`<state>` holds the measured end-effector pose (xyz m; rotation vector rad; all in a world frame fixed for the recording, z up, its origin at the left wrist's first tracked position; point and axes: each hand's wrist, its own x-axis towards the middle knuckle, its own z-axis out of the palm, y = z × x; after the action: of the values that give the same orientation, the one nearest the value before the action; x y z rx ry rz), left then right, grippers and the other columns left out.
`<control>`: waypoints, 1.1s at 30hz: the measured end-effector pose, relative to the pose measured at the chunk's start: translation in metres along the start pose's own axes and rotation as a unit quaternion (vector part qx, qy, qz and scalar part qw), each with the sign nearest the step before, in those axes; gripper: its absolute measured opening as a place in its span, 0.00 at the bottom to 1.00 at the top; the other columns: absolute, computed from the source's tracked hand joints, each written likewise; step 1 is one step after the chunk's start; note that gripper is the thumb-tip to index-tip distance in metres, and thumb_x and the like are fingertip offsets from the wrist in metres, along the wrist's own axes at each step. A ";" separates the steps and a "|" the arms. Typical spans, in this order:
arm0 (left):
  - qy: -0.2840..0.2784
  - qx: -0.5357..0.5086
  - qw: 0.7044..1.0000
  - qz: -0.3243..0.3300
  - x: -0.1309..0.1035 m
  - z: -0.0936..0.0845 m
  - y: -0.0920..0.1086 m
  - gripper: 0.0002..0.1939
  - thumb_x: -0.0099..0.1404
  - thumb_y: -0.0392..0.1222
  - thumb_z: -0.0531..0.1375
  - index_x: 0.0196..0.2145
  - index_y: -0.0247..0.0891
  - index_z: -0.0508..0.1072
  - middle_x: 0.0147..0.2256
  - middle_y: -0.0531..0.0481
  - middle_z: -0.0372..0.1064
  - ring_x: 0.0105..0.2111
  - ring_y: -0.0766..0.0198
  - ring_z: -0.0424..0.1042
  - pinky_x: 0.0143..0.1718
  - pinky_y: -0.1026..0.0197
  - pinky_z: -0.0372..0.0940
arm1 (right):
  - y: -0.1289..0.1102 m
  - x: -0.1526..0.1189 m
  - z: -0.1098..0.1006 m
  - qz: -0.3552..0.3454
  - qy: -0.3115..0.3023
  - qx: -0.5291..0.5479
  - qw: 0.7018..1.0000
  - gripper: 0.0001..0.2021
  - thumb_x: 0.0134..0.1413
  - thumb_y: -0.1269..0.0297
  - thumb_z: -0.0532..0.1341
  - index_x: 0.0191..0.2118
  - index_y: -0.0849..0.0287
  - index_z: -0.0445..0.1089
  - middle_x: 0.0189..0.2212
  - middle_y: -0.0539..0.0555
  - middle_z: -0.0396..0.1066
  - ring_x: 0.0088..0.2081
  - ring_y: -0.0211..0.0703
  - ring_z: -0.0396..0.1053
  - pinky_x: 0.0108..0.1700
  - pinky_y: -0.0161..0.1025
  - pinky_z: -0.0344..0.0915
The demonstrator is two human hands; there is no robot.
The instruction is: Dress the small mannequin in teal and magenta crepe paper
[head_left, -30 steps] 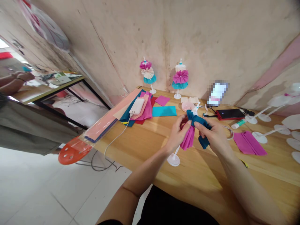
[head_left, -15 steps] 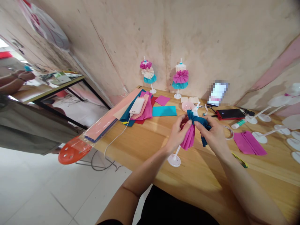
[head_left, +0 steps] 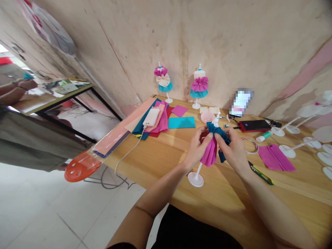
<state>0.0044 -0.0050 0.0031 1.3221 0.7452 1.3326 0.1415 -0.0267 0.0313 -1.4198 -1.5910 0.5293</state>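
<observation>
The left hand (head_left: 197, 147) and right hand (head_left: 234, 148) both pinch a gathered teal strip (head_left: 218, 130) — crinkled, papery — against a white mannequin (head_left: 215, 121). Below it flares a pleated magenta skirt (head_left: 209, 155).

The light-brown wooden table (head_left: 150, 155) carries a turquoise paper rectangle (head_left: 181, 122). Just behind it lies a magenta paper square (head_left: 179, 110)

White miniature dress form (head_left: 215, 121) on a round-footed stand (head_left: 195, 179), pleated magenta skirt (head_left: 209, 154) beneath a ruffled dark-blue strip (head_left: 214, 128)
</observation>
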 end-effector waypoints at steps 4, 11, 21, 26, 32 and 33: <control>-0.003 0.000 1.000 0.008 0.000 0.001 -0.001 0.20 0.67 0.50 0.56 0.52 0.38 0.66 0.51 0.42 0.68 0.50 0.59 0.68 0.55 0.55 0.62 | 0.000 0.000 0.001 -0.002 0.003 -0.016 1.000 0.11 0.60 0.52 0.57 0.37 0.55 0.63 0.27 0.49 0.66 0.26 0.40 0.63 0.27 0.37 0.58; -0.004 0.011 1.000 0.005 0.001 0.000 0.001 0.20 0.66 0.50 0.57 0.52 0.37 0.67 0.51 0.42 0.69 0.50 0.58 0.69 0.55 0.53 0.62 | 0.001 -0.001 -0.001 -0.014 0.001 -0.032 0.999 0.12 0.61 0.52 0.55 0.34 0.55 0.62 0.23 0.48 0.63 0.24 0.39 0.59 0.26 0.37 0.55; 0.011 0.055 0.998 0.020 -0.003 0.003 0.003 0.20 0.66 0.48 0.58 0.52 0.38 0.68 0.50 0.42 0.70 0.49 0.57 0.70 0.54 0.52 0.63 | -0.009 0.002 -0.012 -0.082 0.095 -0.094 0.988 0.12 0.56 0.52 0.61 0.39 0.55 0.66 0.31 0.52 0.70 0.30 0.43 0.67 0.34 0.41 0.61; -0.009 0.062 0.998 0.021 -0.003 0.002 0.005 0.18 0.66 0.47 0.58 0.51 0.37 0.69 0.49 0.42 0.71 0.48 0.57 0.70 0.54 0.53 0.63 | -0.007 0.006 -0.020 -0.061 0.052 -0.052 0.995 0.10 0.60 0.54 0.58 0.35 0.54 0.64 0.30 0.52 0.69 0.29 0.41 0.67 0.31 0.40 0.62; -0.014 0.014 1.000 -0.003 -0.001 0.002 0.003 0.19 0.66 0.47 0.58 0.52 0.36 0.68 0.48 0.42 0.71 0.47 0.58 0.71 0.51 0.55 0.65 | -0.003 0.009 -0.017 0.022 -0.009 0.087 0.996 0.14 0.60 0.48 0.57 0.36 0.54 0.61 0.26 0.48 0.62 0.23 0.37 0.62 0.23 0.36 0.61; -0.010 0.009 1.000 -0.006 0.000 0.001 0.003 0.20 0.66 0.48 0.58 0.52 0.36 0.68 0.48 0.42 0.71 0.47 0.58 0.70 0.51 0.55 0.64 | -0.002 0.009 -0.017 0.028 -0.021 0.104 0.994 0.14 0.60 0.47 0.56 0.36 0.54 0.61 0.26 0.48 0.62 0.24 0.37 0.63 0.24 0.35 0.62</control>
<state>0.0048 -0.0062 0.0057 1.3413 0.7516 1.3027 0.1553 -0.0227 0.0450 -1.3046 -1.4855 0.7408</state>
